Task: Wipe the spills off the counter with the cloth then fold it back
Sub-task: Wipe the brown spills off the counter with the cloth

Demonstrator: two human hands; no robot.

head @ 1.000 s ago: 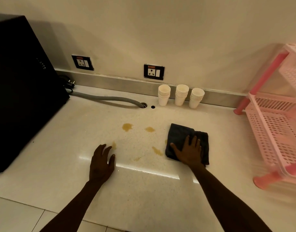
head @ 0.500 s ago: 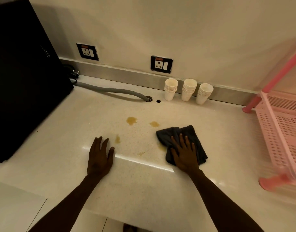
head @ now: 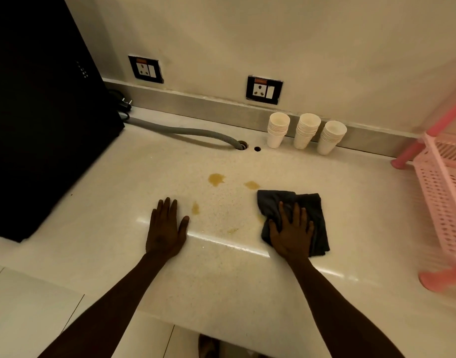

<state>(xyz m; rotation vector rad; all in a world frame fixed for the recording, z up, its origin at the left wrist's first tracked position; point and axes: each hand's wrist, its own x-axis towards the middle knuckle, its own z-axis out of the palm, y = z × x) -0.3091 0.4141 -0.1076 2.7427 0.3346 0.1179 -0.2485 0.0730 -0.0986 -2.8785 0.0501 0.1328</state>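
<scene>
The dark grey cloth [head: 294, 218] lies rumpled on the pale counter [head: 221, 280], right of centre, and the right hand [head: 291, 235] is planted flat on top of it, fingers spread wide, palm pressing the fabric down, not pinching it. A yellowish smear [head: 260, 218] peeks out at the cloth's left edge, just beside the thumb. Look left and the spills are plain to see: a small faint one [head: 232, 230] near the front, a narrow drop [head: 195, 208] just off the left hand's thumb, and farther back a bigger amber puddle [head: 216, 179] with a smaller patch [head: 252, 185] near the cloth's back corner. The left hand [head: 166, 228] rests open on the bare counter, fingers together and thumb out, holding nothing. Toward the wall, three stacks of white paper cups [head: 306, 131] stand in a row, with a grey corrugated hose [head: 195, 133] dropping into a hole in the counter beside them. Two wall sockets [head: 264, 90] sit above. A large black appliance [head: 41, 112] fills the left, a pink plastic rack [head: 443, 192] the right edge.
</scene>
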